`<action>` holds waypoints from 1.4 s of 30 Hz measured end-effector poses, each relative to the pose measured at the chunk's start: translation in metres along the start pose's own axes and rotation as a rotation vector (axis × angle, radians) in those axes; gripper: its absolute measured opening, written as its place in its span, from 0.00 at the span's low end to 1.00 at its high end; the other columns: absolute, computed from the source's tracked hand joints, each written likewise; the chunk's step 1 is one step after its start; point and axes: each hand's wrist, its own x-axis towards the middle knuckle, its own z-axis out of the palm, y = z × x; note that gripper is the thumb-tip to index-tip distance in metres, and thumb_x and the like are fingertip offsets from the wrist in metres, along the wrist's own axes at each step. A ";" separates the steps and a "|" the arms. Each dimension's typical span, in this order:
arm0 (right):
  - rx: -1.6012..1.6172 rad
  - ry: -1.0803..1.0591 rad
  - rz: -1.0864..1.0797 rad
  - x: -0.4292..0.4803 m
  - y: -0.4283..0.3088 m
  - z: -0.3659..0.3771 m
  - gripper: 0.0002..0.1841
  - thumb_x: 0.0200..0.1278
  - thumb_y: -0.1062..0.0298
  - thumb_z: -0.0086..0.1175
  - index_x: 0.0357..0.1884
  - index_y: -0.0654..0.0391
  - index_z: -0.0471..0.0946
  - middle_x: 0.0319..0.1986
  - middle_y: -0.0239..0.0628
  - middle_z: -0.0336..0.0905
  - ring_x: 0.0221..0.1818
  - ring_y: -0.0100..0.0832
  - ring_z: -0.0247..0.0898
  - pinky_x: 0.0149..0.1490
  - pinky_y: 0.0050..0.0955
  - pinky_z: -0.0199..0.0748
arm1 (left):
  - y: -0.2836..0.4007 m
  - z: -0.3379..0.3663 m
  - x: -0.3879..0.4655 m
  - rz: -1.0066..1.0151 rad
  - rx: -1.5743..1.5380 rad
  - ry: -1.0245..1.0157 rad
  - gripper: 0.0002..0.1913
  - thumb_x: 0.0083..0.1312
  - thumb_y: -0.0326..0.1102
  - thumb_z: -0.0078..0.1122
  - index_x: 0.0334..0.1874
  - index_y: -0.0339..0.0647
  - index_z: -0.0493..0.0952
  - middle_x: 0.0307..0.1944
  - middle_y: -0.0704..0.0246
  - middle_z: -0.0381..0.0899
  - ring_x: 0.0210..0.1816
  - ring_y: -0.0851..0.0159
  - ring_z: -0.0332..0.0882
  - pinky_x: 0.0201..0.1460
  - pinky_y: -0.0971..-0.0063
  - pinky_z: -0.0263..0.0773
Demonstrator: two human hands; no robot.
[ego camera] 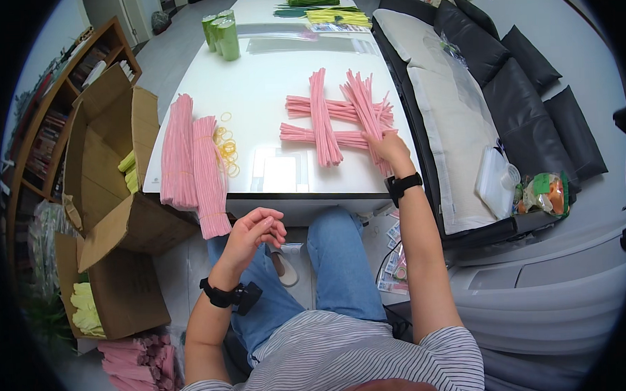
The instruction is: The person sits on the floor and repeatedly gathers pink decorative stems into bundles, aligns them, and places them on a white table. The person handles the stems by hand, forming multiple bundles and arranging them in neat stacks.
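My right hand [390, 150] lies over the lower part of a bundle of pink chenille stems [361, 98] at the table's right side; whether its fingers grip the stems cannot be told. That bundle and an upright one [325, 122] lie across two sideways bundles [302, 107]. My left hand [257, 228] is raised off the table's front edge, fingers loosely curled and apart, holding nothing. Near it, two larger pink bundles [177, 153] [210, 173] lie side by side, the nearer one banded and overhanging the edge. Yellow rubber bands [227, 147] lie loose beside them.
Green cylindrical rolls [228, 40] stand at the white table's [272, 73] far left, with yellow and green stems [338, 18] at its far end. Open cardboard boxes [122, 217] flank the left side. A black sofa with pale covers [445, 129] runs along the right.
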 end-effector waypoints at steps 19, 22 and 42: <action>0.462 0.216 -0.042 0.035 0.025 0.014 0.19 0.54 0.52 0.54 0.44 0.53 0.79 0.28 0.48 0.79 0.33 0.43 0.77 0.39 0.33 0.72 | -0.006 -0.012 0.001 -0.012 -0.026 0.073 0.10 0.68 0.33 0.44 0.45 0.35 0.71 0.31 0.64 0.76 0.31 0.70 0.76 0.31 0.81 0.72; 0.589 0.397 -0.121 -0.010 0.026 -0.006 0.21 0.54 0.59 0.58 0.44 0.65 0.76 0.29 0.45 0.78 0.31 0.31 0.74 0.37 0.27 0.70 | 0.006 -0.021 -0.008 0.113 0.039 0.189 0.11 0.67 0.33 0.46 0.45 0.34 0.72 0.31 0.65 0.76 0.31 0.72 0.75 0.30 0.82 0.70; 1.004 -0.740 -0.086 -0.184 -0.201 0.198 0.30 0.56 0.50 0.57 0.52 0.66 0.69 0.35 0.34 0.75 0.36 0.20 0.69 0.37 0.17 0.68 | 0.034 -0.140 0.023 -0.013 1.487 1.194 0.28 0.48 0.45 0.62 0.50 0.35 0.71 0.49 0.56 0.72 0.57 0.52 0.63 0.60 0.60 0.55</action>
